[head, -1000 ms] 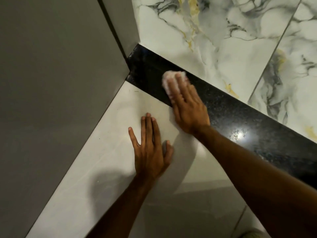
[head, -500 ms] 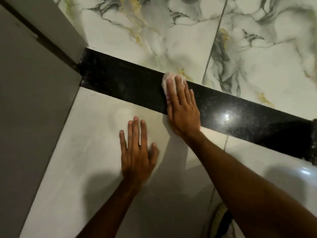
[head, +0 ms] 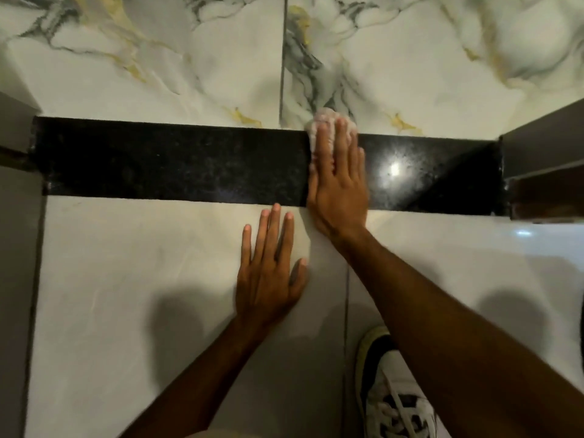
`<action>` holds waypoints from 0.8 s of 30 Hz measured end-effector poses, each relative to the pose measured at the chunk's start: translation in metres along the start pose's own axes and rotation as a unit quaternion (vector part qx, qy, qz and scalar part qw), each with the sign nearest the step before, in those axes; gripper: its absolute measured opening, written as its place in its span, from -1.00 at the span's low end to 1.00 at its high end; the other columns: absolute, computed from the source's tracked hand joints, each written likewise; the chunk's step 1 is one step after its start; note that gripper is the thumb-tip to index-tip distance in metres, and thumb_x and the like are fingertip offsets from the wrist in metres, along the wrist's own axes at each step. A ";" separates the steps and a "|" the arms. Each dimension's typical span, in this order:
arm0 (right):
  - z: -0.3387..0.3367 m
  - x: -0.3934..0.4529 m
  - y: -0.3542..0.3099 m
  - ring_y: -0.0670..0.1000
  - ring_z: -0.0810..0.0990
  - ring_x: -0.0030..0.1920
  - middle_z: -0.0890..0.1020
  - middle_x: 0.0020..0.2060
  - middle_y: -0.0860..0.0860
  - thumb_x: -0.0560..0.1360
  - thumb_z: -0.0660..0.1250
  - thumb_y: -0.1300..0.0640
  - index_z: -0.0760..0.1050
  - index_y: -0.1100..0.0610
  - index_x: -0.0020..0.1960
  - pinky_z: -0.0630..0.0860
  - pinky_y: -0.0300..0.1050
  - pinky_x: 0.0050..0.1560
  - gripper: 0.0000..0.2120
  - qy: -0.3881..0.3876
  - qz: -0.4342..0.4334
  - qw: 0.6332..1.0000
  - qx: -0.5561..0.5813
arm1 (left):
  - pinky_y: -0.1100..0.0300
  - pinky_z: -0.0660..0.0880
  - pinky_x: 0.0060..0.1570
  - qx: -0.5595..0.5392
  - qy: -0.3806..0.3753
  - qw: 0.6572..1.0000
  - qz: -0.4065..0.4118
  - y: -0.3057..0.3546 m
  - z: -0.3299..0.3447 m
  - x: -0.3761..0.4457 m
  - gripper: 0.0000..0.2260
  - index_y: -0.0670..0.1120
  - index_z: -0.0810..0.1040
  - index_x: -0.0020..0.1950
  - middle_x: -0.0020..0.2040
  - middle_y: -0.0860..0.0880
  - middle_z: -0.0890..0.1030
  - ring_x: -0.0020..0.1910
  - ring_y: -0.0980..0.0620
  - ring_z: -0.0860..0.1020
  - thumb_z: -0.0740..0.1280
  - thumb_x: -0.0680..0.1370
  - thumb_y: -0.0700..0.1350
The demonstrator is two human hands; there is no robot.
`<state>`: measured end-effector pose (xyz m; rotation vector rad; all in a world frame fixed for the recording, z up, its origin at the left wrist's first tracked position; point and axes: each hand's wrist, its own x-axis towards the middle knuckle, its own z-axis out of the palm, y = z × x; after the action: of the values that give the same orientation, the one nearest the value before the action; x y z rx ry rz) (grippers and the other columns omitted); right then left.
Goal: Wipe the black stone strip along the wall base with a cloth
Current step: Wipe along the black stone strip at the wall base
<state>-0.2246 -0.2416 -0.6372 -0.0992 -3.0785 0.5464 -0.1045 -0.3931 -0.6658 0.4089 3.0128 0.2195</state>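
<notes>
A glossy black stone strip (head: 177,162) runs left to right across the view, between a veined marble surface above and pale tiles below. My right hand (head: 338,184) lies flat across the strip, right of its middle, pressing a small white cloth (head: 319,120) under the fingers. The cloth pokes out past the fingertips at the strip's far edge. My left hand (head: 268,270) rests flat on the pale tile just below the strip, fingers spread, holding nothing.
White marble with grey and gold veins (head: 158,67) lies beyond the strip. Grey panels close the strip's left end (head: 15,216) and right end (head: 543,147). A black and white shoe (head: 392,393) stands on the pale tile at bottom right.
My right hand has slid the cloth rightward along the strip, away from the left corner. The view has swung right, so the strip's right end and the shoe now show. My left hand followed.
</notes>
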 end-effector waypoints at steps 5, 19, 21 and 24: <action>-0.009 -0.031 0.033 0.14 0.00 0.80 0.07 0.79 0.13 0.78 0.07 -0.03 0.05 0.08 0.79 0.08 0.19 0.81 -0.39 -0.030 -0.120 0.992 0.004 | -0.22 0.04 0.75 -0.022 0.007 0.999 0.044 0.022 0.002 0.016 -0.34 -0.18 0.19 0.75 0.77 -0.23 0.14 0.77 -0.19 0.10 0.11 0.73 0.17; -0.038 -0.030 0.105 0.18 0.01 0.80 0.03 0.79 0.15 0.79 0.06 -0.02 -0.01 0.08 0.79 0.18 0.27 0.77 -0.38 0.000 -0.013 1.000 -0.022 | -0.28 0.07 0.73 -0.032 0.002 0.998 0.057 0.032 -0.004 0.019 -0.36 -0.14 0.13 0.77 0.78 -0.23 0.11 0.77 -0.20 0.10 0.05 0.74 0.13; -0.044 -0.053 0.117 0.17 -0.02 0.80 0.00 0.79 0.14 0.79 0.00 -0.06 -0.03 0.06 0.79 0.14 0.29 0.78 -0.39 0.009 0.045 0.998 -0.034 | -0.29 0.07 0.73 -0.032 0.005 0.998 0.058 0.034 -0.004 0.019 -0.36 -0.14 0.12 0.77 0.78 -0.23 0.11 0.77 -0.20 0.09 0.04 0.74 0.13; -0.052 -0.039 0.132 0.19 -0.02 0.80 0.01 0.79 0.15 0.78 -0.11 -0.12 -0.03 0.09 0.79 0.11 0.25 0.80 -0.37 0.060 0.181 0.982 -0.017 | -0.24 -0.01 0.75 -0.029 0.018 0.997 0.063 0.033 -0.001 0.021 -0.36 -0.12 0.08 0.78 0.78 -0.22 0.09 0.78 -0.17 0.05 0.01 0.74 0.13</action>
<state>-0.1763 -0.1029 -0.6342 -0.6758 -2.9619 0.4730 -0.1160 -0.3558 -0.6615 0.5977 3.0098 0.3267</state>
